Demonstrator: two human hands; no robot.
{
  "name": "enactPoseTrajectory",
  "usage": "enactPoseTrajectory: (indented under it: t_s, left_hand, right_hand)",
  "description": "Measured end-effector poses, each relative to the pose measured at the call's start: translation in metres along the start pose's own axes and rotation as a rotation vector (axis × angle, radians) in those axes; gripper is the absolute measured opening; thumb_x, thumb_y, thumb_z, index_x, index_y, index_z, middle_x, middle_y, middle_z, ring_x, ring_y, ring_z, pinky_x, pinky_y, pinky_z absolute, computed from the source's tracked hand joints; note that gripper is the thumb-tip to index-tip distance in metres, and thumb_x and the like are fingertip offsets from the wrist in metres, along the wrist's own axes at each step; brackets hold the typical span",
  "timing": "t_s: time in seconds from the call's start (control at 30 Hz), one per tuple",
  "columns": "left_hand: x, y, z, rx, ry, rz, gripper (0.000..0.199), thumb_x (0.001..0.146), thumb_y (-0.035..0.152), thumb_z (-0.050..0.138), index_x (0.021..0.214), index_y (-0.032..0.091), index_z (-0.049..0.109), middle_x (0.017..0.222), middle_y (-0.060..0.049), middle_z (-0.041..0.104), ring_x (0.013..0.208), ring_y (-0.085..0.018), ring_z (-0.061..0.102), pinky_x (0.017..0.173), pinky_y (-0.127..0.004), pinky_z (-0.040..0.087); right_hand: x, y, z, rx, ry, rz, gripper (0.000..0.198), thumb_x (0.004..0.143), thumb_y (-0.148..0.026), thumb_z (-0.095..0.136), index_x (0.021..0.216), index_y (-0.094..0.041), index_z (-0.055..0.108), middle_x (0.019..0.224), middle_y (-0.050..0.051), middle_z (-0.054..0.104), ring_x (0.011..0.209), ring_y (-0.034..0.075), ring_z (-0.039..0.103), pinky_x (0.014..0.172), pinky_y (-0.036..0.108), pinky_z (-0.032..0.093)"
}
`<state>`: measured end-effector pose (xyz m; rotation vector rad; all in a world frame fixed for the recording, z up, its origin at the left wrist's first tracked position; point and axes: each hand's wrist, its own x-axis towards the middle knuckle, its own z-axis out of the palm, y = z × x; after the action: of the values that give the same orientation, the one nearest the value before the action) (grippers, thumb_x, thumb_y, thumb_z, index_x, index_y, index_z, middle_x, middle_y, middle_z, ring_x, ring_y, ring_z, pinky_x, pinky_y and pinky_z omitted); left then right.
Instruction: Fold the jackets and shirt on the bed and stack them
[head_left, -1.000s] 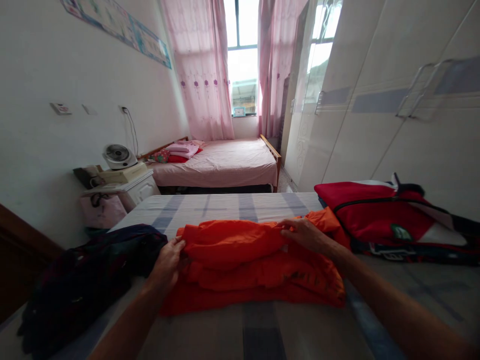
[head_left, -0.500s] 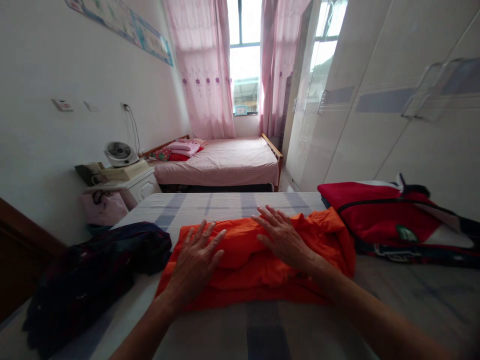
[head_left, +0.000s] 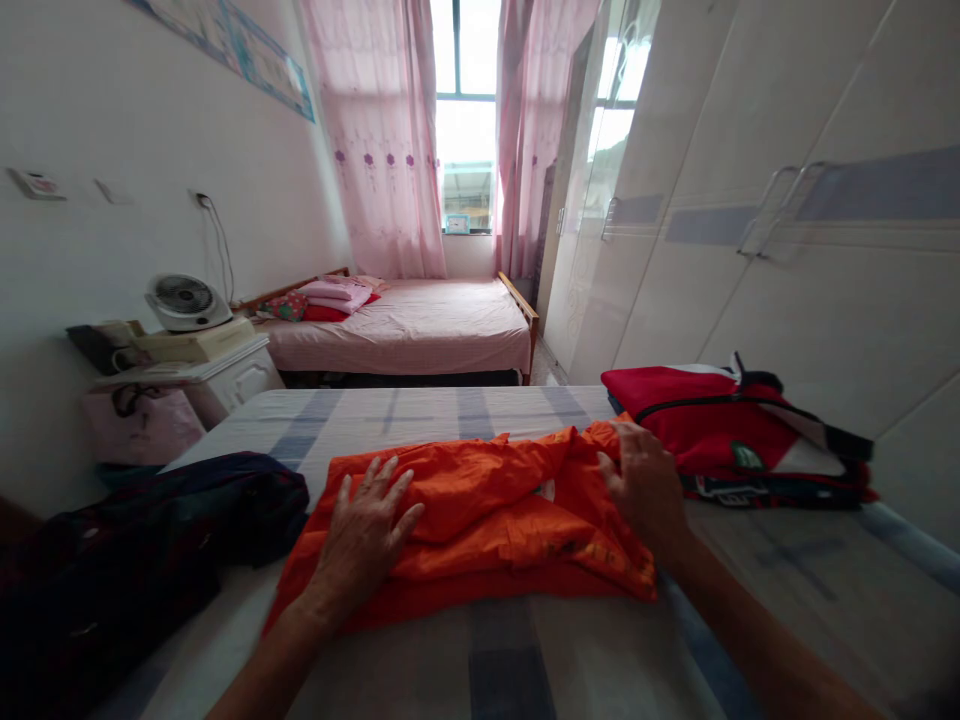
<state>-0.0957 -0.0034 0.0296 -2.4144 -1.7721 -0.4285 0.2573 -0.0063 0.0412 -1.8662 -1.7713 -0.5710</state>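
Observation:
An orange garment [head_left: 480,530], a shirt or jacket by its look, lies folded into a wide strip on the bed in front of me. Its cloth is creased, and dark lettering shows near its lower right part. My left hand [head_left: 367,520] rests on the garment's left part, fingers spread and flat. At the right end my right hand [head_left: 649,485] lies over the cloth, its thumb apart from the fingers. The fingertips there are partly lost against the fabric.
A stack of folded red, white and dark clothes [head_left: 735,430] sits to the right. Dark clothing [head_left: 150,550] lies heaped at the left. Beyond the striped bed sheet [head_left: 390,410] are a cabinet with a fan [head_left: 187,300], a pink bed [head_left: 420,330] and tall wardrobes [head_left: 720,250].
My right hand has moved from the garment's middle to its right end. The right part of the cloth lies flatter and differently folded. The left hand stays on the left part; the view has turned right.

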Motion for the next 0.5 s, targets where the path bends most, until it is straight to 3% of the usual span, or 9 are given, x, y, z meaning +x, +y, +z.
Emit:
enactPoseTrajectory:
  t_s: [0.13,0.27,0.37,0.5]
  left_hand:
    - [0.004,0.031,-0.007,-0.064,0.113,0.168,0.045,0.090,0.041,0.041,0.130,0.022,0.050,0.143,-0.010,0.039,0.136,-0.027,0.028,0.110,-0.052,0.019]
    - [0.006,0.052,0.009,-0.117,0.020,0.193,0.050,0.089,0.044,0.040,0.136,0.025,0.042,0.145,-0.011,0.036,0.135,-0.029,0.029,0.107,-0.056,0.022]
    - [0.005,0.055,0.024,-0.110,-0.084,0.166,0.053,0.088,0.047,0.041,0.137,0.025,0.040,0.144,-0.011,0.039,0.133,-0.030,0.032,0.106,-0.058,0.022]
    - [0.003,0.053,0.033,-0.092,-0.092,0.167,0.054,0.087,0.047,0.042,0.136,0.025,0.041,0.144,-0.010,0.039,0.133,-0.030,0.033,0.106,-0.057,0.020]
  right_hand:
    - [-0.022,0.032,-0.013,-0.256,-0.073,0.170,0.046,0.088,-0.043,0.040,0.117,-0.009,0.049,0.101,0.018,0.060,0.083,0.030,0.061,0.064,0.036,0.045]
    - [-0.027,0.038,-0.006,-0.214,-0.214,0.244,0.037,0.087,-0.043,0.042,0.100,-0.013,0.057,0.085,0.015,0.065,0.065,0.024,0.062,0.051,0.030,0.037]
    - [-0.014,0.046,-0.005,0.119,-0.225,0.333,0.027,0.086,-0.038,0.042,0.081,-0.017,0.060,0.066,0.008,0.063,0.059,0.020,0.059,0.053,0.029,0.038]
    - [0.003,0.062,-0.017,0.821,0.092,0.563,0.028,0.079,-0.045,0.048,0.088,-0.020,0.059,0.071,0.001,0.062,0.064,0.016,0.057,0.056,0.027,0.046]
